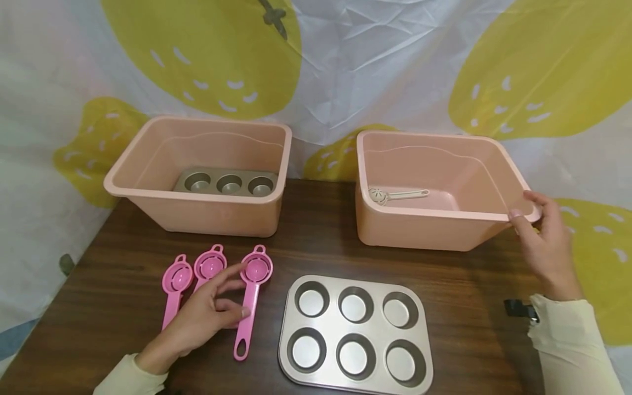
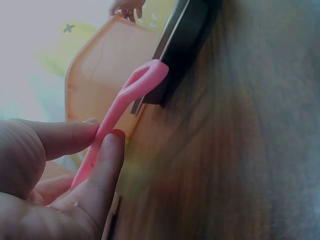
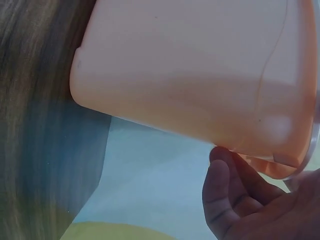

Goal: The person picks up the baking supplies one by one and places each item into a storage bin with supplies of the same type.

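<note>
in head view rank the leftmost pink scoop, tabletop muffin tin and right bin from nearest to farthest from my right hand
1. Right bin: right side, gripped by your right hand.
2. Muffin tin: front middle.
3. Leftmost pink scoop: far left.

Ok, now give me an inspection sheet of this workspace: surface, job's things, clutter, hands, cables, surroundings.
Surface: dark wood-grain table.
Job's things: leftmost pink spoon, middle pink spoon and rightmost pink spoon side by side; front muffin pan with six empty cups; left bin containing rear muffin pan; right bin containing pale slotted spoon.
Clutter: nothing seen.
Hands: left hand pinches the rightmost pink spoon's handle; whether it is lifted is unclear. Right hand grips the right bin's rim at a corner.
Cables: nothing seen.
Surroundings: creased white cloth with yellow fruit print behind the bins.
</note>
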The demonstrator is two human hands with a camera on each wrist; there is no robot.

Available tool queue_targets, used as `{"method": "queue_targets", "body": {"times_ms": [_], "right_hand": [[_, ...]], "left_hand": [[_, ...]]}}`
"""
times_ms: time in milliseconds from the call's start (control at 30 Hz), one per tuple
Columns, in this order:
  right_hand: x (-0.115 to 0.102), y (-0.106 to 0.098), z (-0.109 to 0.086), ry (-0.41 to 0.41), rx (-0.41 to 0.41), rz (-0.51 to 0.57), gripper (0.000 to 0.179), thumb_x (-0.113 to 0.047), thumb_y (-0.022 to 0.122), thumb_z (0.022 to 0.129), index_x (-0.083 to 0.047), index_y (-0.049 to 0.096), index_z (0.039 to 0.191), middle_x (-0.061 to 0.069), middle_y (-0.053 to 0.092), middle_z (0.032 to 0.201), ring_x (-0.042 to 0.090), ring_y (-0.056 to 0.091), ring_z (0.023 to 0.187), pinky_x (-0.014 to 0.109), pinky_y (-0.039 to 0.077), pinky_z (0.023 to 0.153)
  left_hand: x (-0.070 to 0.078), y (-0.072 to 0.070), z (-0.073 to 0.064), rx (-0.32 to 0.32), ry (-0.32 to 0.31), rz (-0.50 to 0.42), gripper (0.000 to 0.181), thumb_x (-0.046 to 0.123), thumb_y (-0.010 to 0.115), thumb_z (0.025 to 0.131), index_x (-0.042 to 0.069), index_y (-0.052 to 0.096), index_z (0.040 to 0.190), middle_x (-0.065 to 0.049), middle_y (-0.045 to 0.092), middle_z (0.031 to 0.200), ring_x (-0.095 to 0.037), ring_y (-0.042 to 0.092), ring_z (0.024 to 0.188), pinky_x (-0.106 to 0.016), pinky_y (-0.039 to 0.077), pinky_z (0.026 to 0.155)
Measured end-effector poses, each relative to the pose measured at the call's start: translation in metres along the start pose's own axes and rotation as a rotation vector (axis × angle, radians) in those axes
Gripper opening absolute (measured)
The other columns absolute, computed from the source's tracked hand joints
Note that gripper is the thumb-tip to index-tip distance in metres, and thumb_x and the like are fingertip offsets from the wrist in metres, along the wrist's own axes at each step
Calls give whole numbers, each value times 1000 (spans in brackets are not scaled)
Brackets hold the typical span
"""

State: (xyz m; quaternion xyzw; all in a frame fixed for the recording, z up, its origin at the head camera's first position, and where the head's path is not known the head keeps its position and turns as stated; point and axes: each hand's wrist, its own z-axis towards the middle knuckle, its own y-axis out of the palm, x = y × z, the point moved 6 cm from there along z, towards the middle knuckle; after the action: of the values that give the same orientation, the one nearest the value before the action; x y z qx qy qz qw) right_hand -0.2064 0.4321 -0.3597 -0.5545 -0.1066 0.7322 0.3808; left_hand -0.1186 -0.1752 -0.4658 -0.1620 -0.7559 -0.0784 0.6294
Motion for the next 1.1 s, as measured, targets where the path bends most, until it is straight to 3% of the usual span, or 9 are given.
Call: {"method": "queue_targets", "body": {"times_ms": [167, 333, 467, 600, 867, 1100], "right_hand": [[-4, -4, 2, -10, -39, 9, 52, -19, 66, 101, -6, 53, 150, -33, 59, 92, -14, 57, 69, 4, 45, 60], [-9, -9, 2, -24, -79, -53, 57, -22, 69, 100, 2, 52, 149, -38, 57, 92, -20, 56, 71, 3, 44, 60], [-8, -9, 3, 15, -124, -4, 58, -20, 69, 101, -1, 50, 152, -35, 57, 98, -18, 59, 72, 6, 48, 59], [-6, -4, 2, 54, -149, 116, 53, -14, 68, 102, -12, 49, 153, -27, 59, 106, -12, 66, 73, 10, 54, 60], [4, 11, 0, 72, -121, 563, 47, -3, 64, 102, -18, 48, 144, -2, 56, 115, 2, 70, 70, 15, 58, 57], [7, 19, -3, 86, -33, 662, 43, -3, 60, 103, -16, 47, 142, 3, 54, 119, 7, 68, 63, 17, 57, 53]], "left_hand": [[6, 0, 0, 16, 11, 26, 88, 0, 81, 90, 13, 34, 164, -35, 52, 146, -24, 77, 91, -36, 66, 79], [10, 1, -1, 22, 19, 27, 88, 1, 81, 89, 13, 35, 163, -34, 52, 146, -24, 78, 91, -37, 67, 79], [16, 2, -2, 22, 31, 21, 88, 1, 82, 90, 14, 35, 163, -33, 52, 147, -23, 78, 91, -38, 67, 79], [24, 3, -1, 21, 36, 44, 87, 4, 83, 90, 16, 36, 163, -31, 53, 147, -23, 78, 91, -36, 67, 80], [46, 4, 9, 6, 61, 123, 88, 10, 86, 89, 21, 37, 162, -25, 58, 144, -23, 78, 93, -33, 66, 79], [64, 6, 16, -1, 70, 168, 88, 12, 86, 89, 22, 37, 161, -21, 59, 141, -22, 78, 93, -31, 64, 79]]}}
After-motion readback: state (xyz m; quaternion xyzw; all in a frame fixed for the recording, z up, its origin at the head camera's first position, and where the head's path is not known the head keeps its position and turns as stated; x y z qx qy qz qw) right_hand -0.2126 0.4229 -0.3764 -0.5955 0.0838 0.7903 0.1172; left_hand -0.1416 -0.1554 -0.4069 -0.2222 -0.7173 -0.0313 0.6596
